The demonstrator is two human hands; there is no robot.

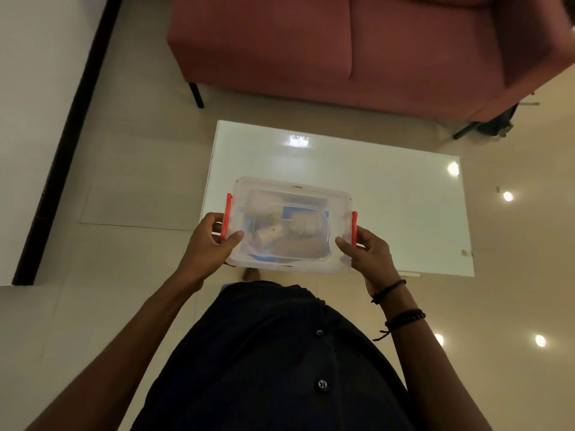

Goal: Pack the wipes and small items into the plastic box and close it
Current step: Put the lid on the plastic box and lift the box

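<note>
A: Nearest to the camera, what do the two hands do?

B: The left hand (207,241) grips the left end of the plastic box (280,264). Its fingers are curled behind the left red latch (226,217) and the thumb lies on the lid (280,189). The right hand (367,253) holds the right end in the same way, beside the right red latch (354,228). Both are closed around the box and carry nothing else.

A: And where is the box?

B: Between the hands, over the near edge of the white bench (389,197). Whether it rests there or is held just above, I cannot tell.

A: Is the packing done?

B: I judge yes. Through the cloudy lid I see a blue pack, probably the wipes (291,211), and pale small items (306,223) upon it. The lid sits on the box.

A: So what is left?

B: Perhaps only the latches. They stand against the ends, but whether they are snapped down I cannot say. Behind the bench, farther away, stands a red sofa (342,42) on the pale floor (140,166)
</note>
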